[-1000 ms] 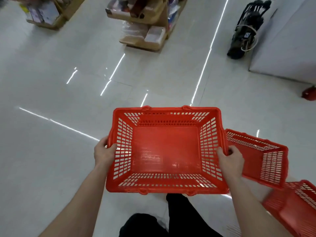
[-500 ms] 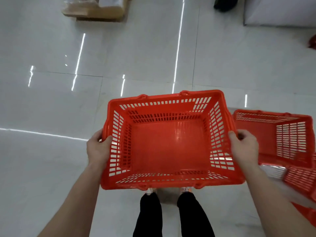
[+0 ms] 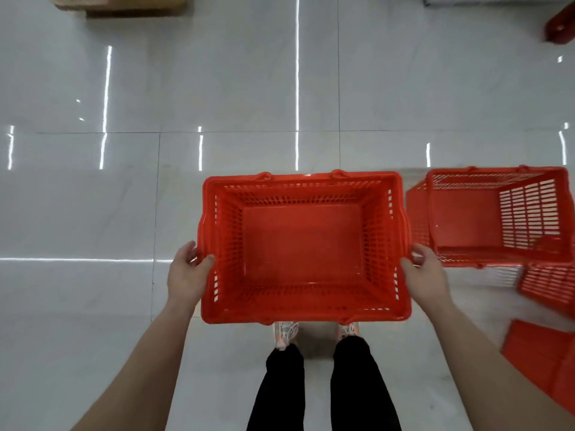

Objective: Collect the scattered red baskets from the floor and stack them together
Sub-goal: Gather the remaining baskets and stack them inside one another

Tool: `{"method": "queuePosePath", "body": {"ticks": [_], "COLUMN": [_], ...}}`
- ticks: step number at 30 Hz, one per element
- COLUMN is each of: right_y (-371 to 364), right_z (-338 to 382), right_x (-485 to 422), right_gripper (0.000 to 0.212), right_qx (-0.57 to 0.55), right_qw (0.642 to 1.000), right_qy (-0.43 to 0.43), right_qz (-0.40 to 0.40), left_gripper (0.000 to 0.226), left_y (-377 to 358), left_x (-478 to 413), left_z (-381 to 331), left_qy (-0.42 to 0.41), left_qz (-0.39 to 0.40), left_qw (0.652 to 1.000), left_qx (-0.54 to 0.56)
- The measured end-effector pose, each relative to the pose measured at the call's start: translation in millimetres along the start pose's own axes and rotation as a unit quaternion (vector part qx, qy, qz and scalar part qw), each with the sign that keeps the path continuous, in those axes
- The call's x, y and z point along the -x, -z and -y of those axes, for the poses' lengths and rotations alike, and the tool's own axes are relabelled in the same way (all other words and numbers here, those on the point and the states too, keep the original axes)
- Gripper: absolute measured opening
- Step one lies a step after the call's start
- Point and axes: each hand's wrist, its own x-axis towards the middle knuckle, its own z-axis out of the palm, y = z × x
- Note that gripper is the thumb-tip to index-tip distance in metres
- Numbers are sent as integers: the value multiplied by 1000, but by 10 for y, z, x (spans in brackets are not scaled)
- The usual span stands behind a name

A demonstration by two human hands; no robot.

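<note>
– Two hands on one basket (image 3: 303,244): left hand (image 3: 186,272) and right hand (image 3: 424,275) each curl round a side rim, holding it level, clear of the floor (image 3: 93,213).
– Step?
– Carrying. Next, I judge, nest it squarely into the second basket (image 3: 466,219), just right. Red slotted plastic, empty.

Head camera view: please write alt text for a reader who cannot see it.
Seen from above, a left hand and a right hand grip the short sides of an empty red basket over a glossy white tiled floor. A second basket, also empty, stands to its right.
</note>
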Motion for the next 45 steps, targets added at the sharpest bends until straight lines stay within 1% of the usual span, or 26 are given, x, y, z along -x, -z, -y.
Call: {"method": "queuePosePath", "body": {"ticks": [1,3,5,7,9,13,16,19,22,25,29,32,34,37,40,43,45], "right_y": [10,98,276,544,892,1707,2295,2718,2978,3099,3109,3054,2985,2873,2739,2588,2497], "right_z": [-9,-10,16,68,114,177,33,-366,-970,-1700,-2730,-3395,-3772,-4243,-4605,-4949,-5188], "right_x": [10,109,294,554,865,1550,2145,2820,3529,4262,5234,5916,6345,6916,7416,7846,8087], "right_gripper": [48,53,52,53,55,58,62,66,72,76,79,78,77,77,80,78,76], "right_qx": [18,43,47,58,68,75,103,98,67,7,-77,-128,-164,-221,-280,-329,-355], "right_qw": [1000,999,999,997,996,995,990,982,969,945,901,871,846,806,767,724,695], "right_qy": [-6,-12,-23,-39,-55,-59,-67,-110,-195,-288,-384,-433,-463,-496,-515,-535,-548], "right_qz": [8,9,11,20,17,-24,-75,-117,-134,-158,-188,-193,-207,-236,-261,-285,-300], "left_gripper": [65,71,70,65,65,68,66,62,65,69,74,77,77,71,65,66,71], "left_y": [12,62,98,90,31,-188,-444,-743,-1061,-1405,-1852,-2088,-2193,-2331,-2451,-2636,-2766], "left_x": [12,119,324,614,966,1783,2443,3163,3949,4793,5940,6752,7266,7977,8604,9142,9455], "left_z": [14,-13,-160,-413,-726,-1468,-1988,-2344,-2458,-2326,-1828,-1352,-1014,-541,-133,313,625], "left_qy": [11,12,-10,-40,-89,-222,-326,-415,-468,-505,-553,-575,-590,-616,-656,-648,-648], "left_qz": [-3,2,28,74,131,216,254,284,326,366,401,424,434,453,439,463,463], "left_qw": [1000,999,995,987,967,899,837,770,698,625,515,458,413,333,251,184,153], "left_qx": [-11,-50,-93,-134,-200,-310,-358,-392,-433,-469,-518,-529,-541,-552,-560,-576,-585]}}
